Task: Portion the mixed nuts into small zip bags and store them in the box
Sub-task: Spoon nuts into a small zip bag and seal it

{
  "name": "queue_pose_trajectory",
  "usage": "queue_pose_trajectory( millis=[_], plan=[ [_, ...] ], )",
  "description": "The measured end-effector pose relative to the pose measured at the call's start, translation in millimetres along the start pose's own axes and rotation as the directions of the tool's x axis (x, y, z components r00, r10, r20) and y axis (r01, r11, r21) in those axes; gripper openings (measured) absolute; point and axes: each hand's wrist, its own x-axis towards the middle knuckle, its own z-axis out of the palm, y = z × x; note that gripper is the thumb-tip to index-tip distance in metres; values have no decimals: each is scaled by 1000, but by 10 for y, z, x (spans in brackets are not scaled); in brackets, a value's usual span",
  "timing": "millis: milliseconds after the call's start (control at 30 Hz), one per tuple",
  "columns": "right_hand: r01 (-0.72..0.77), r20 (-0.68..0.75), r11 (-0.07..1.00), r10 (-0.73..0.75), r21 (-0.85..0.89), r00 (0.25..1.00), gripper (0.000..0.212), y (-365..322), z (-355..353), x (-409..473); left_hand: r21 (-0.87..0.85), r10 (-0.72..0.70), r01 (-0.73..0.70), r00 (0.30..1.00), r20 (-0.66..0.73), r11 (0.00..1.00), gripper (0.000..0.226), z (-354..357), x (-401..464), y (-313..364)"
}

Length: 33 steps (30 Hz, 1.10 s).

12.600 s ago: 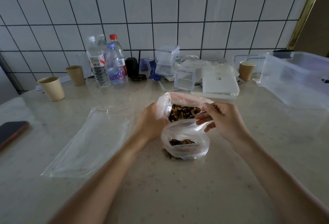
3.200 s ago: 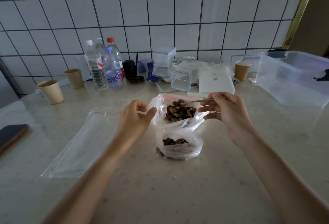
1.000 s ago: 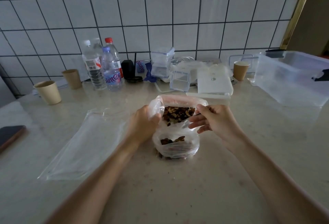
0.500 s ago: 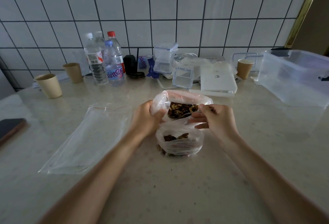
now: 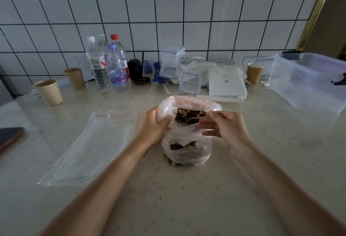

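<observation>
Centrally, nut bag [image 5: 189,102] open, small bag [image 5: 187,153] partly filled, clear box [image 5: 307,84] apart

It looked like a home kitchen: a white tiled wall [image 5: 168,7] backed a pale stone tabletop [image 5: 187,198] crowded with water bottles [image 5: 104,67], paper cups [image 5: 49,92] and food containers [image 5: 171,61].

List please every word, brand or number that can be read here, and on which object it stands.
"ganten", in part: label of the blue-capped bottle.
"ganten", in part, turned sideways: blue packet behind it.
Barcode and print on the white-capped bottle: too blurred to read.
Logo on the white box: too small to read.
</observation>
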Motion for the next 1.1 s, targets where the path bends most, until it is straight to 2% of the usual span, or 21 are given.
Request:
queue_pose_trajectory(
  millis=[133, 233, 300, 433, 533, 667, 767, 900, 1100],
  plan=[
    [-14, -16, 999, 15, 31, 1000, 20, -66, -57, -5, -50, -50, 47, 998, -47, 998, 14, -5, -8, 27],
    [23, -31, 1000, -23, -8, 999, 22, -111, -101, 3, -8, -60, 59, 994, -93, 998, 27, -23, 2, 32],
    [62, -42, 998, -64, -33, 997, 23, -140, -124, 12, 6, -55, 56, 993, -108, 998, 24, -46, 16, 26],
    [82, -50, 996, -84, -34, 995, 24, -187, -157, 16, 122, -32, 47, 992, -119, 991, 47, -98, 37, 24],
    [77, -52, 997, -77, -19, 996, 25, -229, -168, 2, 208, 22, 10, 988, -150, 978, 54, -136, 36, 24],
    [75, -48, 996, -73, 45, 996, 30, -314, -171, -25, 286, 91, -31, 976, -198, 958, 51, -192, -16, 51],
    [88, -32, 991, -85, 97, 996, 31, -378, -189, -50, 340, 152, -69, 963, -224, 938, 28, -250, -68, 140],
    [90, -4, 988, -90, 126, 996, 33, -445, -224, -96, 355, 197, -140, 972, -131, 924, 15, -328, -221, 253],
    [73, 36, 992, -77, 107, 996, 32, -483, -231, -125, 423, 19, -62, 994, 106, 904, 23, -313, -467, 184]
  ],
)
